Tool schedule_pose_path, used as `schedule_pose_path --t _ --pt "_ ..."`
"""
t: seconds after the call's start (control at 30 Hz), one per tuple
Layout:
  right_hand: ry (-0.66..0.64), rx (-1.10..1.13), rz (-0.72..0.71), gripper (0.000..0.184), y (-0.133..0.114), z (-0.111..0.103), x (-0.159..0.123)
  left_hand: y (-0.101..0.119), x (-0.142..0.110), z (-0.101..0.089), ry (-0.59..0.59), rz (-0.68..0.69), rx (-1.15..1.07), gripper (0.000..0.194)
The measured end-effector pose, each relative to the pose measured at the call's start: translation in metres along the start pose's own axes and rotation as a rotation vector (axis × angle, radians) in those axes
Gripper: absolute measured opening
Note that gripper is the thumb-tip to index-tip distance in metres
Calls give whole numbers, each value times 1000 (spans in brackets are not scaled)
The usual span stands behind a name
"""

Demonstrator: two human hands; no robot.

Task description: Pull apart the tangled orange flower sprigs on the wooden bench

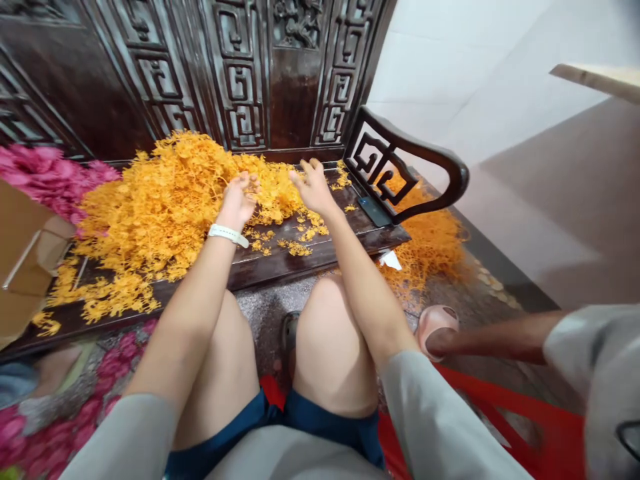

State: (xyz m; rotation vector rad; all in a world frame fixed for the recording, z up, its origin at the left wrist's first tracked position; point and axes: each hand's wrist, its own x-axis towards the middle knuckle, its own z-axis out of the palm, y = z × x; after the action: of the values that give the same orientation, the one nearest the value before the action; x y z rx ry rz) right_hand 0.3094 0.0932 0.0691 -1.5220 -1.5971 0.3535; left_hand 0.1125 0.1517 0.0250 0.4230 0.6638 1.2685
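A large heap of yellow artificial flower pieces (170, 200) lies on a dark wooden bench (240, 270). My left hand (241, 199), with a pale band (227, 233) on its wrist, hovers at the right side of the heap, fingers loosely bent and apart. Over the thinner right end of the flowers is my right hand (315, 188), its thumb and fingers spread. Nothing shows in either hand, though the left fingertips blend somewhat with the yellow behind. Small loose yellow pieces (295, 248) are scattered on the seat below and between my hands.
A phone (374, 211) lies by the bench's curved armrest (440, 160). Pink flowers (45, 177) and a cardboard box (25, 267) are at left. An orange pile (425, 247) covers floor beyond the armrest. Another person's foot (437, 331) is at right.
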Motion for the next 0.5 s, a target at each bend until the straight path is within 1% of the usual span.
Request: schedule_pose_path --t 0.07,0.13,0.17,0.2,0.23,0.33,0.4,0.47,0.5 --pt "-168 92 92 83 17 4 -1 -5 -8 10 -50 31 -5 22" --pt "-346 142 90 78 19 8 -7 -9 -11 15 -62 60 -22 30" --pt "-405 132 68 73 17 10 -11 -10 -12 17 -60 72 -34 32" --pt "-431 103 41 67 15 12 -14 -10 -11 18 -55 81 -46 32" --pt "-424 66 14 63 13 15 -16 -10 -11 19 -50 83 -57 31" --pt "-352 -23 -52 45 14 21 -16 -7 -14 20 -48 46 -67 26" --pt "-386 -77 -104 35 16 23 -12 -4 -16 19 -60 12 -44 19" --pt "-427 -129 -158 37 11 21 -9 -2 -13 15 -66 14 -17 13" --pt "-424 -158 -188 39 4 20 -9 -2 -10 12 -59 30 -10 11"
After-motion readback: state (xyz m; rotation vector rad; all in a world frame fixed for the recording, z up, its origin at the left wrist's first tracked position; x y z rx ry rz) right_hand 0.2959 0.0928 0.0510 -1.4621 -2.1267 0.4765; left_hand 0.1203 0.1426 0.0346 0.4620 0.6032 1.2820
